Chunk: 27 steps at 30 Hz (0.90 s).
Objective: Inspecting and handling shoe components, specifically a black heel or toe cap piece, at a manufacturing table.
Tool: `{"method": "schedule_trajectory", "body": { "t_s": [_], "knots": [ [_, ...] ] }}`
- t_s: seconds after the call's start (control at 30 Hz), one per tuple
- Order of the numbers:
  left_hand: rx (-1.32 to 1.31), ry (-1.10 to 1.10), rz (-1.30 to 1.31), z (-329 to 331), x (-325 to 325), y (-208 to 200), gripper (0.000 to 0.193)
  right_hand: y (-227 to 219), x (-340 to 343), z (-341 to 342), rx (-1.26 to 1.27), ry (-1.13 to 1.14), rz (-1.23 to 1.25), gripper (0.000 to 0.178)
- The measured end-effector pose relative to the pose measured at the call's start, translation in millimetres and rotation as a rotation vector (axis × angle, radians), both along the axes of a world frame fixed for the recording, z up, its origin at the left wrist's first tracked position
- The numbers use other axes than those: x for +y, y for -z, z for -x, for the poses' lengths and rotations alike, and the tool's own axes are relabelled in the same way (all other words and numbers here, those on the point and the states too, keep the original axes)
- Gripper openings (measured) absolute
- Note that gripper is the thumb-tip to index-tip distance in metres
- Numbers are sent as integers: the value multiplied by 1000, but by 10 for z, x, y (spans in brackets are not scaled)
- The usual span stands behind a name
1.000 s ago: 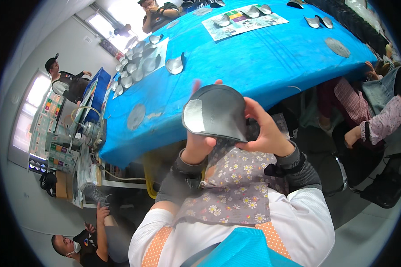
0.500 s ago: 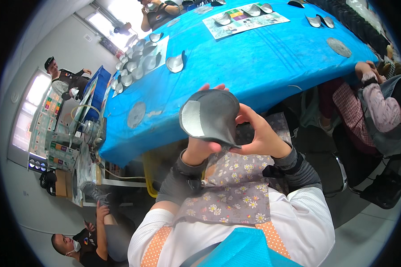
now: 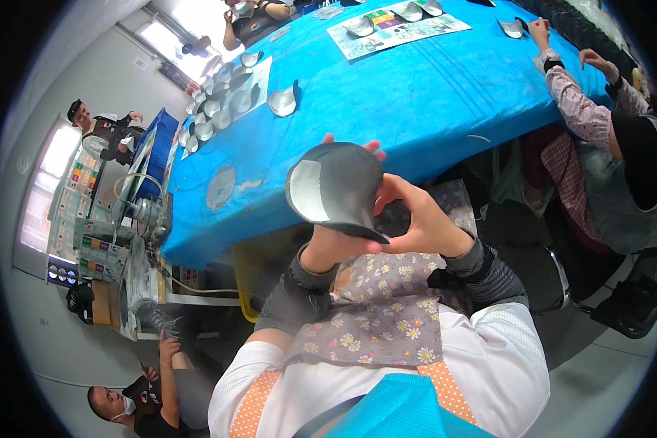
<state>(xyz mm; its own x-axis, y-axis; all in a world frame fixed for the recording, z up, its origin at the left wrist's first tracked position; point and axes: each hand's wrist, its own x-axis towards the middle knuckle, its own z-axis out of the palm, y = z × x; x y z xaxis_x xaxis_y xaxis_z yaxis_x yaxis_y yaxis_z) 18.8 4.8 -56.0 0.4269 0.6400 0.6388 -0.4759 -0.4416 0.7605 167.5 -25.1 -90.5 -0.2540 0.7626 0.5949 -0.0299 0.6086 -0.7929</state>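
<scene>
Above my lap, close to the table's near edge, I hold a dark grey, cup-shaped curved piece with a smooth, shiny hollow. A pale, glossy patch covers its left side; whether that is a reflection or a material, I cannot tell. My left hand supports it from below and behind, with fingertips showing past its far rim. From the right, my right hand grips its narrow, flared edge between thumb and fingers. The piece hides most of my left fingers.
A blue-covered table spans the area ahead. Several similar grey cups stand at its left, with one cup apart from them. A printed sheet lies farther back. At the right, a seated co-worker's arm reaches over the table.
The held piece has shifted slightly left and tilted a little in my hands. The co-worker at the right has stretched an arm toward the cups at the far right of the table.
</scene>
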Motion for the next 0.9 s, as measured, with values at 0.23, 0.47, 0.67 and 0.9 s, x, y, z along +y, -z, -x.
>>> {"method": "schedule_trajectory", "body": {
  "t_s": [0.23,0.47,0.67,0.9],
  "knots": [
    [165,-16,47,63,-22,-63,116,47,-16,37,19,-3,39,78],
    [361,23,-193,164,166,26,90,96,22,7,5,47,-16,80],
    [349,58,-85,145,105,-15,84,97,-1,47,40,8,27,77],
    [42,49,159,155,121,-129,122,78,9,47,8,-2,100,80]
  ]
}}
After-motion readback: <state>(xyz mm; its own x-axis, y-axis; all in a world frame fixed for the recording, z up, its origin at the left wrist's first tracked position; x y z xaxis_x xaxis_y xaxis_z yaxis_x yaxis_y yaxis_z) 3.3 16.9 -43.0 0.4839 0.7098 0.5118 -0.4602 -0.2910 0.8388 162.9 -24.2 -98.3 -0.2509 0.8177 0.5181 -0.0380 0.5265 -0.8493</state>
